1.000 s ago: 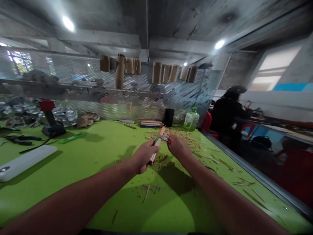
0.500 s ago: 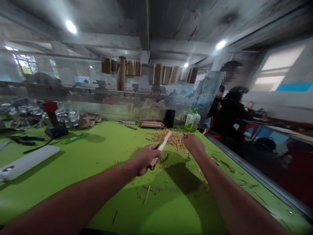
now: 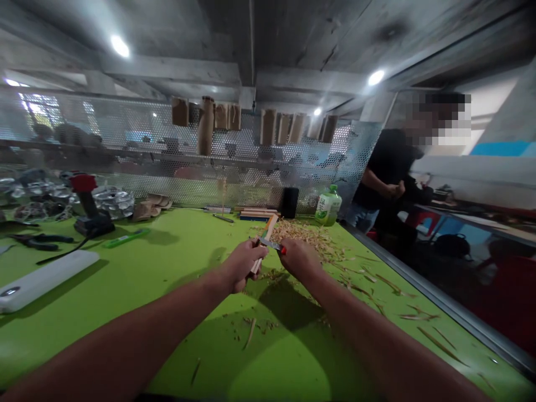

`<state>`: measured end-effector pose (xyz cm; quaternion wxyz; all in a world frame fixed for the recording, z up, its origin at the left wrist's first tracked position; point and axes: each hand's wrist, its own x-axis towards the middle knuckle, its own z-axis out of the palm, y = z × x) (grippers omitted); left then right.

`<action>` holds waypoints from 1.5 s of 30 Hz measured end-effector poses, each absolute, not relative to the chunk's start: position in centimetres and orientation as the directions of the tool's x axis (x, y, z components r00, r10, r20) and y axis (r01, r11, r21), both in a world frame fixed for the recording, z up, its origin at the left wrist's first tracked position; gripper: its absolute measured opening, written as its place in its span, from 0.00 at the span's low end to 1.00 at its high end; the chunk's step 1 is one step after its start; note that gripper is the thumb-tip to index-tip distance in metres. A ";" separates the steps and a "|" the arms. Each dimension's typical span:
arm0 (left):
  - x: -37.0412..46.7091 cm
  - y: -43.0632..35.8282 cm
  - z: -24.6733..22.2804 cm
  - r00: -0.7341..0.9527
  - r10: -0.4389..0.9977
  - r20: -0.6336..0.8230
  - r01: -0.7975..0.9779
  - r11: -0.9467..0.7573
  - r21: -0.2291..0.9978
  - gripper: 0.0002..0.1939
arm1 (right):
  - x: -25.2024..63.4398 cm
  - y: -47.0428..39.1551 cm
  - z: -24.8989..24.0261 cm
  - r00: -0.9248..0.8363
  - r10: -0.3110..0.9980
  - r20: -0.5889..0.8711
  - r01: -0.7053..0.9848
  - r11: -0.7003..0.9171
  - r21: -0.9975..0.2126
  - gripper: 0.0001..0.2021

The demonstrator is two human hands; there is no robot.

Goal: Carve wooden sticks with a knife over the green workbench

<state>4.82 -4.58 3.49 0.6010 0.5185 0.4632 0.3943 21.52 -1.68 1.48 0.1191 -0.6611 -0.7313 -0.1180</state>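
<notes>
My left hand [image 3: 243,264] is closed around a slim wooden piece [image 3: 268,228], whose pale upper end points up and away. In my right hand [image 3: 302,259] is a knife with a red handle [image 3: 283,250]. The knife's metal blade [image 3: 270,243] lies across the wooden piece, just above my left fingers. Wood shavings [image 3: 310,237] are heaped behind my right hand on the green table [image 3: 167,340], and finer bits lie scattered below both hands.
At the left are a cordless drill [image 3: 86,204], black pliers [image 3: 42,240], a green cutter [image 3: 128,238] and a white bar [image 3: 50,276]. A green bottle [image 3: 329,206] and a black block [image 3: 290,202] stand behind. A person [image 3: 387,167] stands beyond the right edge.
My right hand has moved left and toward me, bringing the blade onto the wooden piece. My left hand has shifted slightly left. The person at the right now stands nearer and more visible.
</notes>
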 end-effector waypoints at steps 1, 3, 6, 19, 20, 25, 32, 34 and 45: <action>4.9 -4.8 3.5 0.257 0.955 -0.149 0.025 0.147 0.989 0.06 | 21.6 -1.6 1.6 -0.084 0.940 0.332 0.996 0.085 0.011 0.15; 5.1 -5.2 3.4 0.276 0.949 -0.154 0.057 0.144 0.988 0.09 | 22.2 -1.2 1.8 -0.028 0.944 0.329 1.000 0.030 -0.003 0.15; 5.4 -5.7 3.2 0.342 0.927 -0.152 0.085 0.131 0.988 0.16 | 23.5 -0.5 1.9 0.060 0.942 0.329 0.998 -0.055 -0.024 0.16; 5.3 -6.8 3.5 0.513 0.850 -0.119 0.066 0.099 0.993 0.27 | 29.1 3.2 1.1 0.315 0.916 0.248 0.935 -0.256 -0.244 0.17; 5.2 -6.8 3.6 0.521 0.847 -0.103 0.035 0.099 0.994 0.27 | 29.8 3.3 1.1 0.334 0.909 0.250 0.929 -0.272 -0.252 0.17; 4.3 -5.2 3.7 0.365 0.924 -0.114 -0.040 0.137 0.990 0.20 | 30.0 3.1 0.9 0.315 0.898 0.307 0.925 -0.217 -0.312 0.17; 4.7 -2.8 1.2 0.312 0.946 0.092 0.237 -0.171 0.956 0.20 | 24.7 1.7 -0.7 0.064 0.984 0.167 0.370 0.132 -0.920 0.26; 5.0 -2.5 0.4 0.317 0.929 0.191 0.360 -0.304 0.882 0.19 | 23.5 1.0 -1.0 -0.037 0.994 0.101 0.106 0.104 -0.989 0.26; 5.4 -2.5 -0.6 0.431 0.871 0.235 0.485 -0.444 0.753 0.34 | 23.6 -0.3 1.5 0.246 0.964 0.101 0.044 0.093 -0.995 0.19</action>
